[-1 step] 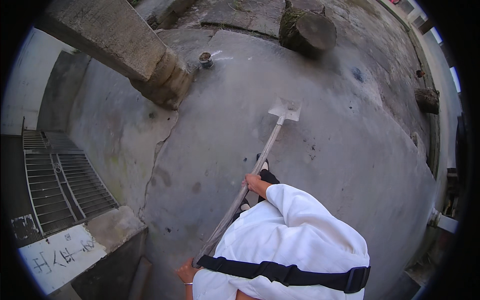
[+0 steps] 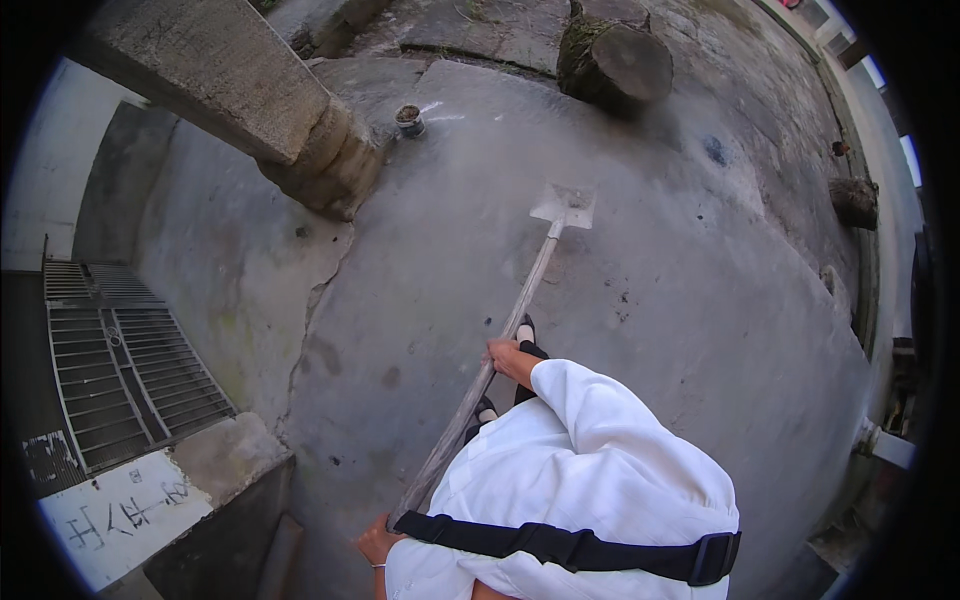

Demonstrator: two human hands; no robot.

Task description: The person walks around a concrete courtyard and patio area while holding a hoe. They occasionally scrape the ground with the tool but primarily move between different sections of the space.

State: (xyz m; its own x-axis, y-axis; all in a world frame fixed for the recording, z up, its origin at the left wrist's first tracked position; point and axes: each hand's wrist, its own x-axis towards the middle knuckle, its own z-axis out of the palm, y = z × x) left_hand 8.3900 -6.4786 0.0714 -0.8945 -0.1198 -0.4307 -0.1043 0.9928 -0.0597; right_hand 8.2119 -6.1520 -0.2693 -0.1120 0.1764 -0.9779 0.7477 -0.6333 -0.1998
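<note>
A shovel (image 2: 534,277) with a long wooden handle slants from the lower left up to the middle of the head view. Its pale square blade (image 2: 566,204) lies at the grey concrete floor, with some dark grit on it. Around the handle's middle my right hand (image 2: 503,354) is closed. Down at the near end, my left hand (image 2: 376,541), with a bracelet at the wrist, is closed on the handle; a black strap partly covers that end. My dark shoes (image 2: 525,331) show beside the handle.
A concrete pillar (image 2: 235,85) stands at the upper left, with a small pot (image 2: 409,121) beside its base. A big log stump (image 2: 620,70) sits at the far side, a smaller log (image 2: 853,202) at the right. A barred metal gate (image 2: 130,365) is on the left.
The shovel's blade has shifted slightly away from me and to the left. My right hand has tipped a little with the handle; both hands keep their hold.
</note>
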